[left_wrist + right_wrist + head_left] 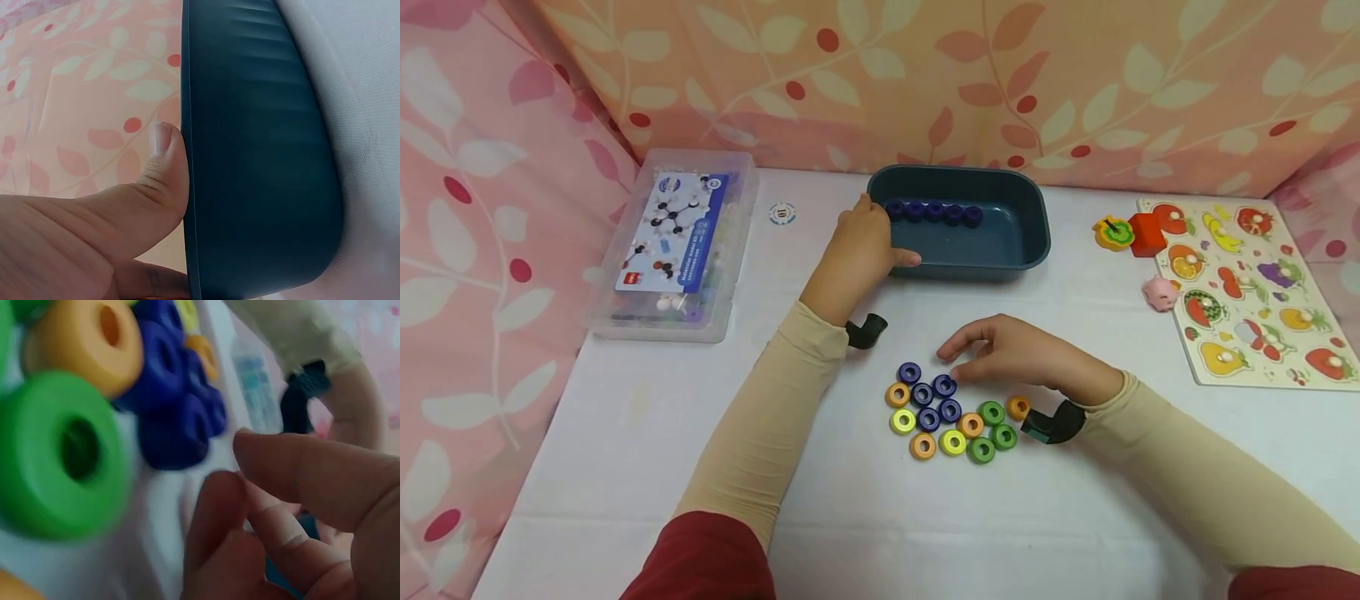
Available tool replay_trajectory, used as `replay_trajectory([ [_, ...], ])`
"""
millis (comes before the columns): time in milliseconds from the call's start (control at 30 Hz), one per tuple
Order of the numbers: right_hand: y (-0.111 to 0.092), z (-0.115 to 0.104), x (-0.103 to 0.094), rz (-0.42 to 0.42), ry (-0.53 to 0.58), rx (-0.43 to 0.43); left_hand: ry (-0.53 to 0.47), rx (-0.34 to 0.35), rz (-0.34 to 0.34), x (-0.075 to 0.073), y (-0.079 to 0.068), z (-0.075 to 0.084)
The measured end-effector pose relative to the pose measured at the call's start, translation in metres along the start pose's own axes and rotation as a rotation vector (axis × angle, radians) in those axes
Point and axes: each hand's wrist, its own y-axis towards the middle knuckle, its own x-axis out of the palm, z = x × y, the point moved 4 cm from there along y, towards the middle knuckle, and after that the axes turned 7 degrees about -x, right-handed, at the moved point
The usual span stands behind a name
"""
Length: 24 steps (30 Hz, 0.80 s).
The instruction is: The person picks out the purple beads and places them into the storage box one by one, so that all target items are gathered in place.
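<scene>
In the head view my left hand (859, 250) grips the left end of a dark teal plastic tub (992, 242). Its thumb (170, 165) lies at the rim in the left wrist view; the other fingers are mostly hidden. A row of several dark blue rings (935, 212) sits inside along the tub's far side. My right hand (1026, 358), fingers loosely bent and holding nothing, hovers beside a cluster of loose rings on the table. The cluster has blue rings (950, 420), green rings (976, 457), orange rings (916, 454) and yellow rings (897, 429).
A clear case (718, 308) labelled as a molecular model kit lies at the left. On the right are a fruit puzzle board (1247, 308), a red block (1147, 235), a yellow-green toy (1112, 234) and a small pink toy (1161, 293). Patterned cloth walls (865, 92) enclose the white table.
</scene>
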Motion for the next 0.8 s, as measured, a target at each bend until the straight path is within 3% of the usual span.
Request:
replay_trajectory([
  [300, 0.009, 0.004, 0.020, -0.025, 0.028, -0.010, 0.001, 0.007, -0.004, -0.001, 0.000, -0.001],
  [800, 0.018, 0.009, 0.003, 0.071, 0.219, 0.026, 0.010, -0.004, -0.014, 0.000, 0.000, 0.001],
])
